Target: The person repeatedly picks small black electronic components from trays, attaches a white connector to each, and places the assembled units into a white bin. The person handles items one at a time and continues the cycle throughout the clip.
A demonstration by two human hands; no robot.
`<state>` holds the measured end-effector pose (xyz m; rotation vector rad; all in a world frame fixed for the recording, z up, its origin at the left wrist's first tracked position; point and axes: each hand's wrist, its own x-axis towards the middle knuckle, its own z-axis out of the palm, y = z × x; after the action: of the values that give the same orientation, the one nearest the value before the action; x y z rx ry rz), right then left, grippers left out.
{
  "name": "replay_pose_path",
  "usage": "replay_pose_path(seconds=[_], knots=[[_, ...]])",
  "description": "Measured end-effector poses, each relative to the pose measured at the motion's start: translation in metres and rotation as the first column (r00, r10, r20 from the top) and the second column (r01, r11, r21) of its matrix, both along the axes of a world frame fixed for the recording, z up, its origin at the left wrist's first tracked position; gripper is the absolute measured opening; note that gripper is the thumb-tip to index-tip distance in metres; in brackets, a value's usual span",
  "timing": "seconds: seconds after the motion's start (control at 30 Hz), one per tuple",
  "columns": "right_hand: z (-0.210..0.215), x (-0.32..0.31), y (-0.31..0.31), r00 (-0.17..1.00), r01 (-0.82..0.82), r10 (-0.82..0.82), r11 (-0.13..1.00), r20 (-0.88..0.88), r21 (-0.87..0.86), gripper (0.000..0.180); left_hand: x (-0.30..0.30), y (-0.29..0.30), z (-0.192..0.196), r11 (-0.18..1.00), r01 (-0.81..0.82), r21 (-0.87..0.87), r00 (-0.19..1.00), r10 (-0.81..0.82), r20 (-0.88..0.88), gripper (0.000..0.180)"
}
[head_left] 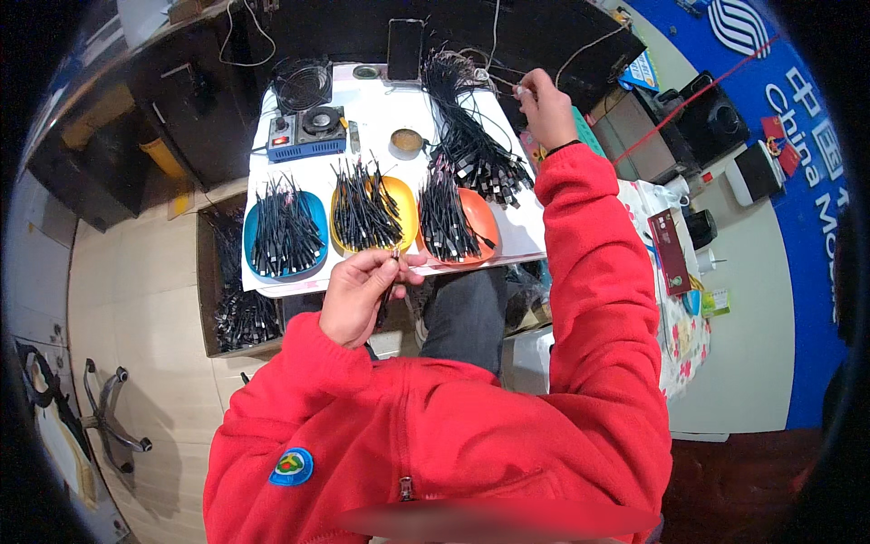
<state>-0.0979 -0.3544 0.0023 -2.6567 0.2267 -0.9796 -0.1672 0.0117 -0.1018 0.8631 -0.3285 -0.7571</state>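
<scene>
1. With the white table (376, 102) taken as the dial, a black cable (385, 307) is pinched between the thumb and fingers of the left hand (355, 295), by the near edge at 6 o'clock.
2. The right hand (551, 111) is held out toward 2 o'clock with its fingers bent; whether anything is gripped cannot be told.
3. Cable bunches (288, 231) are held in a blue tray (319, 215) at 8, a yellow tray (406, 205) near 6, and an orange tray (481, 218) at 4.
4. A larger cable pile (489, 159) is spread at 2.
5. A blue box (317, 146) is placed at 10.
</scene>
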Motion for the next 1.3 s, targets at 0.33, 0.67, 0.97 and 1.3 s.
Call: replay_pose_path(seconds=[0.33,0.67,0.97,1.3], knots=[[0.0,-0.147,0.155,0.963,-0.239,0.244,0.969,0.114,-0.06,0.011,0.003,0.002,0.054,0.943,-0.144,-0.301,0.985,0.166,0.051,0.021],[-0.154,-0.232,0.237,0.871,-0.427,0.464,0.877,-0.159,0.218,0.021,-0.02,0.036,0.065,0.945,-0.172,-0.279,0.941,0.242,0.238,0.016],[-0.041,-0.206,0.217,0.804,-0.528,0.441,0.219,0.4,0.82,0.019,-0.065,0.04,0.049,0.987,-0.084,-0.14,0.927,0.129,0.352,0.013],[-0.02,-0.206,0.228,0.844,-0.498,0.414,0.374,0.34,0.782,0.014,-0.072,0.034,0.044,0.995,-0.099,-0.022,0.938,0.101,0.332,0.018]])
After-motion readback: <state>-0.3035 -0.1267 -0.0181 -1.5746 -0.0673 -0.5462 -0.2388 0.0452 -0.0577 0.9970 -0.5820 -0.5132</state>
